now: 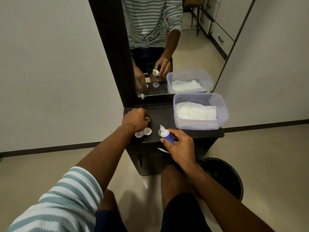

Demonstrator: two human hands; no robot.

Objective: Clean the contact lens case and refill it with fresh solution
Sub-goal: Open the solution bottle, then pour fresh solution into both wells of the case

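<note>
My left hand (135, 120) hides most of a small white cap (147, 118); I can't read the solution bottle (165, 134) label, and my right hand (178, 144) covers its base

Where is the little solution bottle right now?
The solution bottle is in the right hand, tilted over the dark cabinet top, right of the white lens case.

a clear plastic tub (222, 113) with white tissue (195, 111) inside is set on the right of a dark cabinet top (165, 113). a tall mirror (167, 47) is mounted behind it. a black bin (224, 176) is placed on the floor beside the cabinet.
</note>
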